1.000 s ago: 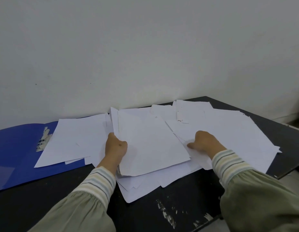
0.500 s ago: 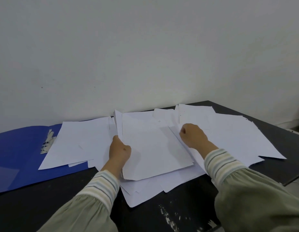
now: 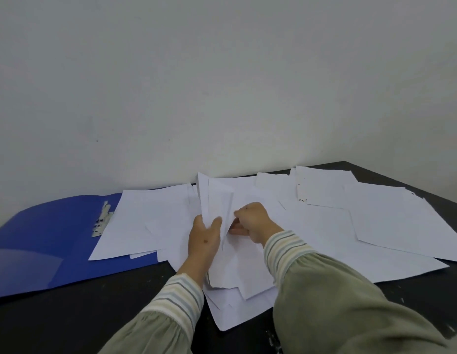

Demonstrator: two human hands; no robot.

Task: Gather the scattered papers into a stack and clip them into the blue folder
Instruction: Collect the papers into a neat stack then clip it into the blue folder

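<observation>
My left hand (image 3: pixel 205 241) pinches a few thin white paper sheets (image 3: pixel 217 200), standing them up. My right hand (image 3: pixel 253 222) curls on their other side. More sheets lie under both. The open blue plastic folder (image 3: pixel 43 241) sits left. Bent sheets might slip out and crumple.
</observation>
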